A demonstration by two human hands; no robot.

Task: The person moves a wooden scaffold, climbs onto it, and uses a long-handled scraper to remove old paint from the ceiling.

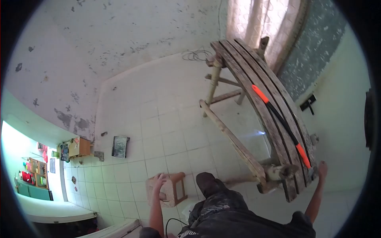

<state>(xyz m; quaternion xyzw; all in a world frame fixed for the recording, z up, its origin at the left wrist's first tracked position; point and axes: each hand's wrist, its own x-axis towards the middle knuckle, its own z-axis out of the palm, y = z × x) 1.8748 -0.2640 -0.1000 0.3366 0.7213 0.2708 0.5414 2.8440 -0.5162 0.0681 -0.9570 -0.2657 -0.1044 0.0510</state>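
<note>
At far left, a bright doorway shows a shelf (pixel 38 170) with red and green items. Beside it, a pale wall (pixel 59 75) carries grey, flaking patches, and a small wooden box (pixel 82 147) stands at its foot. A stained tray (pixel 120 146) lies on the light tiled floor (pixel 149 133). The person's left hand (pixel 160 182) is over a speckled stool (pixel 179 189); its grip looks open, fingers somewhat spread. Further right, a cable (pixel 195 54) lies loosely coiled near the back wall. A weathered, slatted counter (pixel 246 73) on rough wooden legs stretches from below the sheer curtain (pixel 256 18) towards the person. Along its slats lies the black pole (pixel 282 122) with orange ends. A dark, chipped patch (pixel 317 41) covers the wall beyond. Rightmost, the right hand (pixel 322 170) is beside the counter's near end, close to the pole's lower end; whether its grip is closed on anything cannot be told.
</note>
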